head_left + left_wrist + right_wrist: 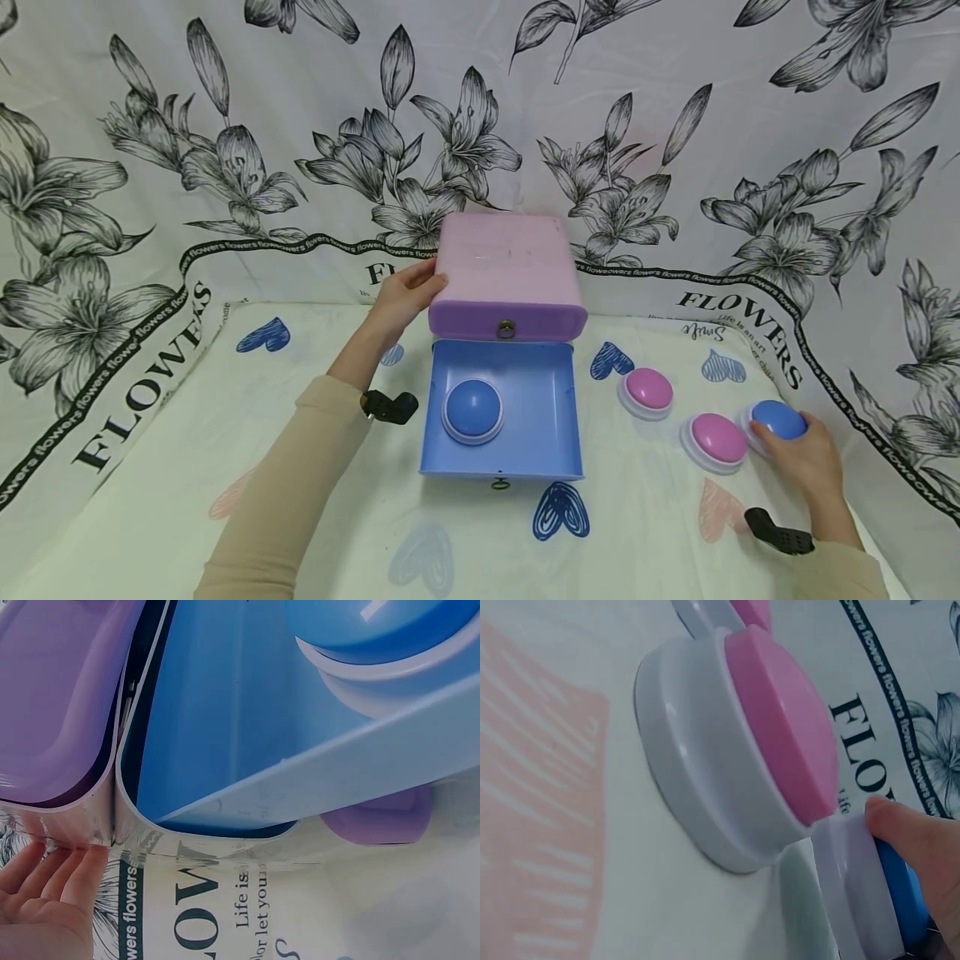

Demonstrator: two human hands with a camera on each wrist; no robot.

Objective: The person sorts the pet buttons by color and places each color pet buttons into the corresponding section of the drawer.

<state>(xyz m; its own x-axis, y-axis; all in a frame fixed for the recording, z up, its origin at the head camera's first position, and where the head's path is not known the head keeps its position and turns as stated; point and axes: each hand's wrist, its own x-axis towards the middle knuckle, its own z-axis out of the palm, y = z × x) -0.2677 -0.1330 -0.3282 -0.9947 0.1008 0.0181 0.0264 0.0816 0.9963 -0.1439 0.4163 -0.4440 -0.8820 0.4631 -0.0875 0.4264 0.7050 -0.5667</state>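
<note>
A small two-drawer cabinet has a pink top and a purple upper drawer front, pushed in. Below it, the blue lower drawer is pulled out, with a blue push button on a white base inside, left of centre. My left hand touches the cabinet's left side; in the left wrist view its fingers lie nearly straight against the pink wall. Far right, my right hand grips a second blue push button by its edge, thumb over the rim.
Two pink push buttons on white bases, one farther back and one nearer, stand right of the drawer. The nearer one is right beside the gripped button. A flower-printed cloth rises behind the cabinet. The table cover carries printed hearts.
</note>
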